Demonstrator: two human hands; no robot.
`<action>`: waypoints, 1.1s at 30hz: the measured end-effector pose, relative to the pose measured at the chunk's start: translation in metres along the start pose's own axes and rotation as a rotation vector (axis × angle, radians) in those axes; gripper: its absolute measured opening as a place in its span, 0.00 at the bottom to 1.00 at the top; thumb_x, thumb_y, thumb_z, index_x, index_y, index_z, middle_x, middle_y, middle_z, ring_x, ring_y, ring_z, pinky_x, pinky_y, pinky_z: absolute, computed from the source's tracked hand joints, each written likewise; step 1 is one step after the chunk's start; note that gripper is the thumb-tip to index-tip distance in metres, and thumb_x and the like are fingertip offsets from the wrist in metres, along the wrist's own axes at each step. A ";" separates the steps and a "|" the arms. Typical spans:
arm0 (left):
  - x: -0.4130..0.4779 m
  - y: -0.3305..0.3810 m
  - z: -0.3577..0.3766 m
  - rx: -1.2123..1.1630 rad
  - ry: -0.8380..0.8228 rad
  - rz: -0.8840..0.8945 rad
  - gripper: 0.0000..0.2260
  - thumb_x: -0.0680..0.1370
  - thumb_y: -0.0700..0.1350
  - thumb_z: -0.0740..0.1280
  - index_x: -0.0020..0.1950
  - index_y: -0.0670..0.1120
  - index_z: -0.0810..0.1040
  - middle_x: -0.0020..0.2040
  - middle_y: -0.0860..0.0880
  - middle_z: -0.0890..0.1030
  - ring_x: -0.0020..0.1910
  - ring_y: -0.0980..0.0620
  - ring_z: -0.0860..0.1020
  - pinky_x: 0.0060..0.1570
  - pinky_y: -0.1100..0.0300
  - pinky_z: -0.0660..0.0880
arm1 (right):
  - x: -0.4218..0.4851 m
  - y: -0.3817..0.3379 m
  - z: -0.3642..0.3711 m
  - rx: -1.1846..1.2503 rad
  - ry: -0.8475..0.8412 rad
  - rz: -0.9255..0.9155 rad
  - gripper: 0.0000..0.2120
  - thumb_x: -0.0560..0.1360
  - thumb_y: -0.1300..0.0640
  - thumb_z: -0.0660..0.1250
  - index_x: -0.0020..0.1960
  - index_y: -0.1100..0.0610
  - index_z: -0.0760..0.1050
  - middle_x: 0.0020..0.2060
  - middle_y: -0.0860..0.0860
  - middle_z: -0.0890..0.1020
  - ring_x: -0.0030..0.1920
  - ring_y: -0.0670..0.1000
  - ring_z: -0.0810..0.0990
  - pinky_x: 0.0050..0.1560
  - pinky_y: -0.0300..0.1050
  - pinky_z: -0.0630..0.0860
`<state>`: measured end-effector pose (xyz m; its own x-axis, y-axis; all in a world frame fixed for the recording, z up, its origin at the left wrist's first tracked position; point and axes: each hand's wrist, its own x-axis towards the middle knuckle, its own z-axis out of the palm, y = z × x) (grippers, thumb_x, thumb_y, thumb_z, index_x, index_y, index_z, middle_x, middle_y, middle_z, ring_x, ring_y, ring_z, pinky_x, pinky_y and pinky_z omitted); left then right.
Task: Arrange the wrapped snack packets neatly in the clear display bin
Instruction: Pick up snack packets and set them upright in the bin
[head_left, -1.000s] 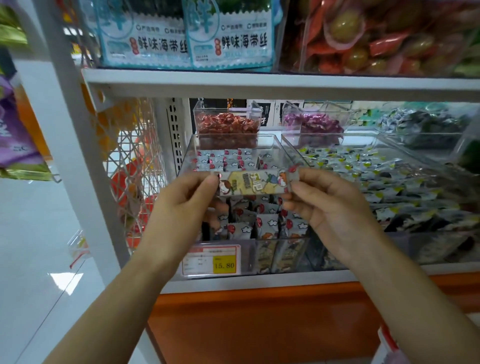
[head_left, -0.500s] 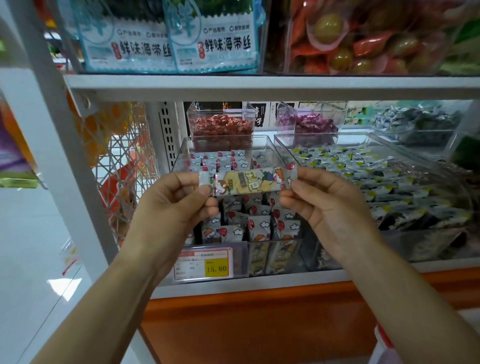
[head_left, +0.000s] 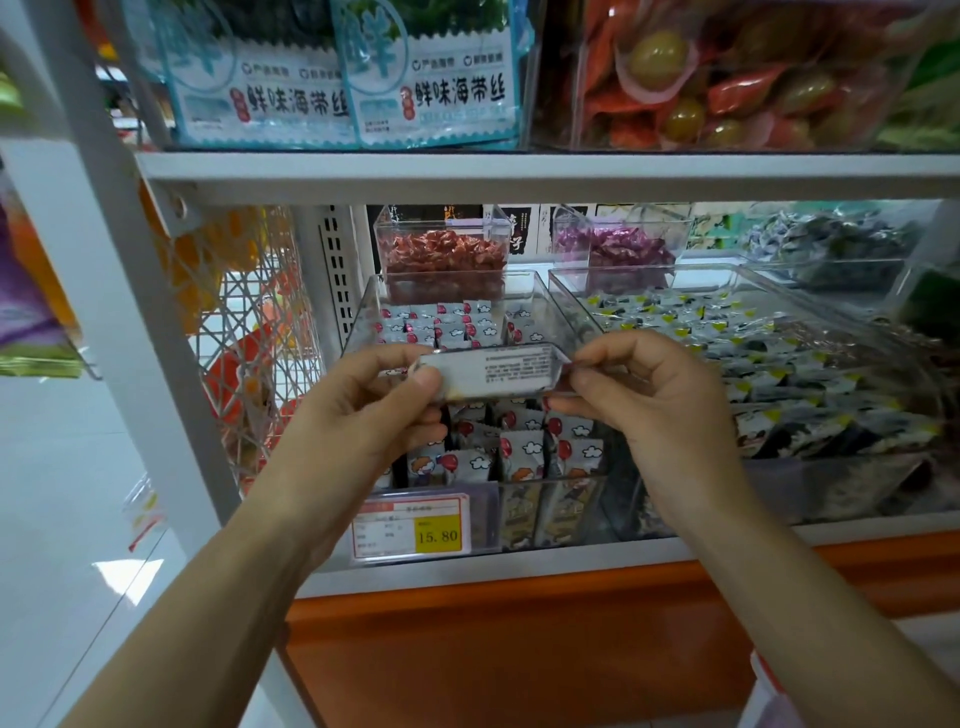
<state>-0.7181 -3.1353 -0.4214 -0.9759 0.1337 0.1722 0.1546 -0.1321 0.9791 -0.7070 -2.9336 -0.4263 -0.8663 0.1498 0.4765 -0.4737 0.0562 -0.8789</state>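
We are pinching a snack packet (head_left: 498, 370) level by both ends, left hand (head_left: 358, 415) and right hand (head_left: 649, 410), over the front of the clear display bin (head_left: 545, 301), probably to align it.

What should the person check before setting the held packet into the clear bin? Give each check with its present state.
1. Grip: left hand and right hand pinch the held packet at opposite ends: ok.
2. Position: it is held over the clear bin: ok.
3. Orientation: it lies level, small-print side up, while the binned packets seem to stand on end: not ok.
4. Free slot: the hands hide the bin's middle: cannot tell.
5. Wrapper undamaged: cannot tell.
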 end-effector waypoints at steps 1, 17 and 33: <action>0.000 0.000 0.000 0.019 0.015 0.006 0.14 0.66 0.50 0.70 0.50 0.49 0.81 0.46 0.45 0.83 0.44 0.49 0.83 0.44 0.64 0.78 | -0.001 0.000 0.001 -0.004 -0.012 0.001 0.11 0.73 0.72 0.64 0.41 0.57 0.77 0.37 0.48 0.84 0.40 0.50 0.85 0.41 0.38 0.80; -0.007 0.010 0.007 0.230 -0.058 0.093 0.16 0.65 0.47 0.69 0.52 0.53 0.78 0.42 0.48 0.84 0.41 0.55 0.83 0.38 0.74 0.74 | -0.004 -0.002 0.000 -0.213 -0.040 -0.063 0.05 0.73 0.62 0.69 0.40 0.54 0.80 0.37 0.49 0.82 0.36 0.45 0.81 0.36 0.35 0.78; -0.005 0.011 0.002 0.454 -0.043 0.093 0.13 0.69 0.52 0.69 0.39 0.42 0.79 0.38 0.42 0.81 0.37 0.47 0.80 0.35 0.64 0.78 | -0.006 0.001 0.005 -0.344 -0.076 -0.144 0.06 0.74 0.60 0.68 0.38 0.57 0.79 0.32 0.52 0.80 0.32 0.48 0.77 0.34 0.40 0.75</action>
<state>-0.7116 -3.1349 -0.4113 -0.9490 0.1837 0.2563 0.3020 0.2963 0.9061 -0.7024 -2.9390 -0.4298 -0.8102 0.0431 0.5846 -0.5218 0.4014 -0.7527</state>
